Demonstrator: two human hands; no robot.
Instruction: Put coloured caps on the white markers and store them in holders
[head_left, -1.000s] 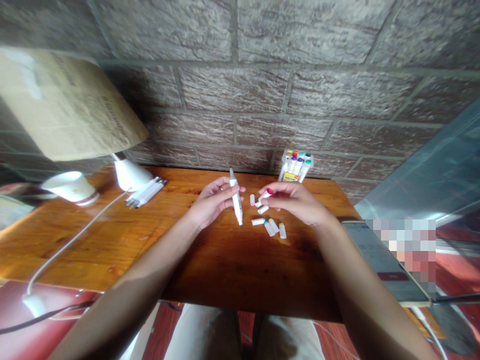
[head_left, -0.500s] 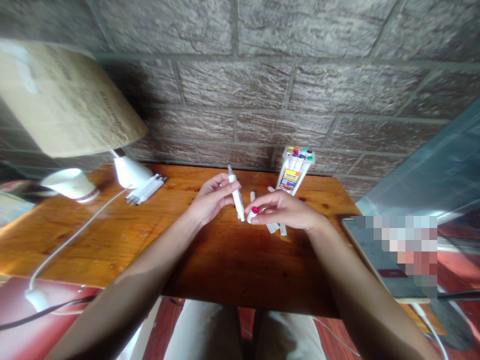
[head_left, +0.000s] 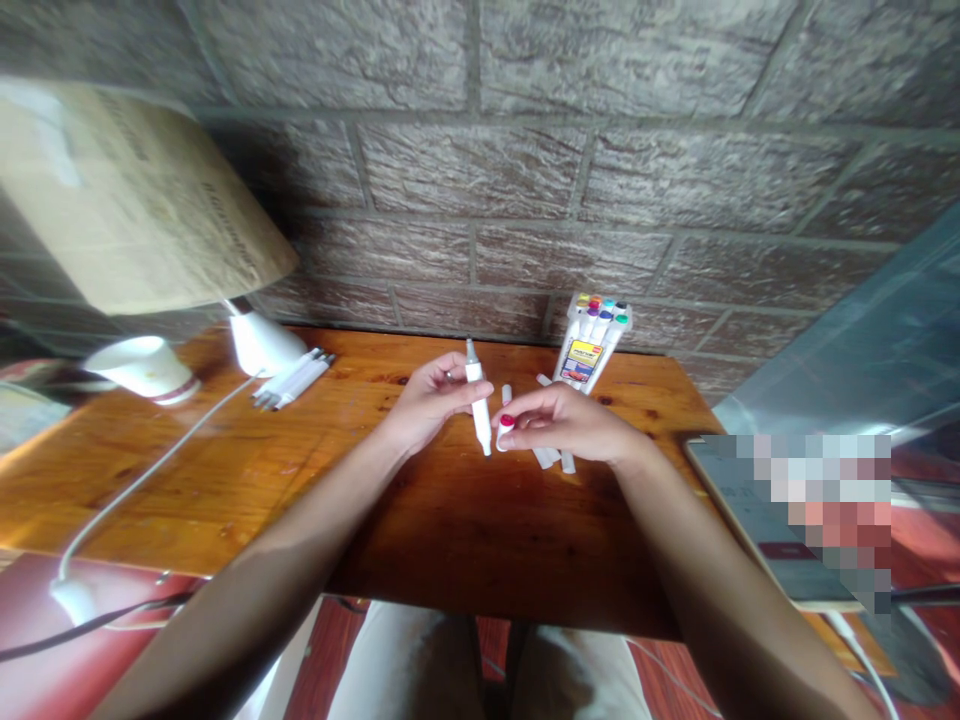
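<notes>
The left hand (head_left: 431, 405) grips a white marker (head_left: 477, 406) nearly upright above the table (head_left: 300, 480). The right hand (head_left: 570, 425) pinches a red-tipped cap (head_left: 505, 431) just beside the marker's lower end, with loose caps (head_left: 551, 456) lying under it.

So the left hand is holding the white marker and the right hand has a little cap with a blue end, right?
Not quite. The head view shows the left hand holding the white marker, as you said. But the cap pinched in the right hand has a red end, not a blue one.
</notes>
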